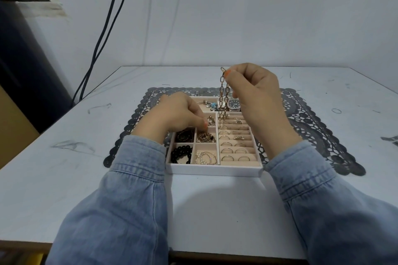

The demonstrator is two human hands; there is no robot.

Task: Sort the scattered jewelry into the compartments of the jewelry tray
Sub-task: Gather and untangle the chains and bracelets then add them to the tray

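The right hand (253, 90) pinches a chain (221, 92) over the tray (215, 171) at 12 o'clock; the left hand (178, 114) hides its grip.

Scuffed white table (64, 157), marked with pen scribbles (one small loop (336, 111) far right). Spread across its middle, a dark lace mat (312, 127) with scalloped edges. Behind, on the pale wall (258, 17), two black cables (95, 55) running down at far left.
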